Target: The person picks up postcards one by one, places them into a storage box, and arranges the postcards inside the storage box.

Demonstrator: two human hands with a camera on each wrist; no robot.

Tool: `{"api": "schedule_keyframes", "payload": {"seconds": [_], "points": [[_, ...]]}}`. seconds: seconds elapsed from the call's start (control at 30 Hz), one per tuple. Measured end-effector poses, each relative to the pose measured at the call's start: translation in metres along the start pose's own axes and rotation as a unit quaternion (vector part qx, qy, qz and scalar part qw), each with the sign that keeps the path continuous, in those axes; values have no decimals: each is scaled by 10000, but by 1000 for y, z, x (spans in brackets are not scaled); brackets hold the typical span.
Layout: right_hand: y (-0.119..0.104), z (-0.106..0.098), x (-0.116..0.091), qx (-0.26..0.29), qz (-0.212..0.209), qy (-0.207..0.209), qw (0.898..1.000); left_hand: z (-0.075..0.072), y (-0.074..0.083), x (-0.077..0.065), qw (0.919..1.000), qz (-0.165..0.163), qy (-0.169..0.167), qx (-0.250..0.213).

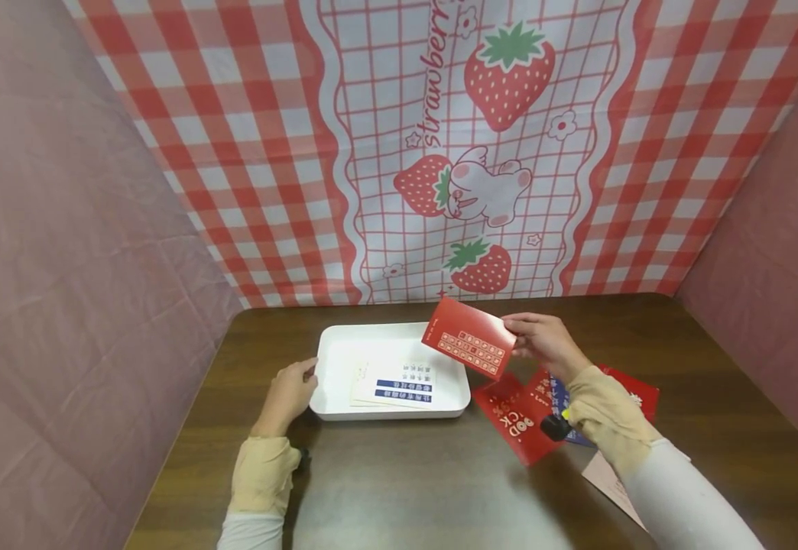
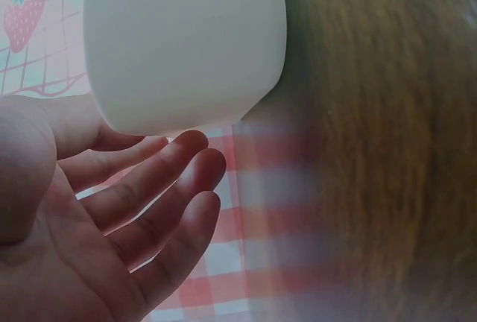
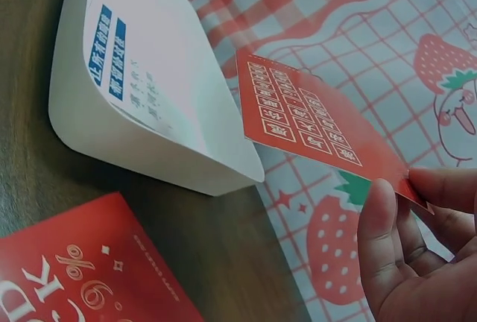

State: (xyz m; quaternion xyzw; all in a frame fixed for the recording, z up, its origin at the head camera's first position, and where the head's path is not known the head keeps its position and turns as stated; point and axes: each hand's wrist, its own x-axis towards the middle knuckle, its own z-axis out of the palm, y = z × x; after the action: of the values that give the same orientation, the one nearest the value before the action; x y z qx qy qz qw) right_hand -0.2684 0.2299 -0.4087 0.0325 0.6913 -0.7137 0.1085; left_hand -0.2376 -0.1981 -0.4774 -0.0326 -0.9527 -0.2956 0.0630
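A red card point(image 1: 471, 338) printed with gold-edged characters is pinched by one corner between the thumb and fingers of my right hand point(image 1: 543, 341). It is tilted and overlaps the right end of a white tray point(image 1: 333, 347) in the head view. Inside the tray lie pale cards point(image 1: 392, 389), the top one with blue bars and printed characters. At the tray's left end is my left hand point(image 1: 292, 393). Its relaxed fingers point(image 2: 160, 180) are spread at the tray's end wall in the left wrist view, with the fingertips right at the edge.
Right of the tray, red cards point(image 1: 509, 412) lie on the brown table point(image 1: 406, 489) with a blue card point(image 1: 580, 439) among them. A pale pink card point(image 1: 612, 483) is partly under my right forearm. A strawberry-patterned cloth point(image 1: 289, 153) hangs behind; pink cloth walls point(image 1: 82, 305) stand at both sides.
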Motion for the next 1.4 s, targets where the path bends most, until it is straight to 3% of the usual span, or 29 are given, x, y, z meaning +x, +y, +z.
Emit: {"api": "schedule_keyframes", "payload": {"seconds": [0.47, 0.8, 1.07, 1.4], "points": [[17, 25, 10, -144, 314, -106, 9993, 0, 0, 0, 9998, -124, -112, 94], [28, 43, 18, -621, 343, -159, 9974, 0, 1, 1, 9995, -176, -182, 187], [31, 50, 23, -332, 369, -292, 9983, 4, 1, 0, 9995, -214, -187, 160], [34, 73, 30, -628, 329, -356, 9969, 2, 2, 1, 9995, -217, -160, 154]]}}
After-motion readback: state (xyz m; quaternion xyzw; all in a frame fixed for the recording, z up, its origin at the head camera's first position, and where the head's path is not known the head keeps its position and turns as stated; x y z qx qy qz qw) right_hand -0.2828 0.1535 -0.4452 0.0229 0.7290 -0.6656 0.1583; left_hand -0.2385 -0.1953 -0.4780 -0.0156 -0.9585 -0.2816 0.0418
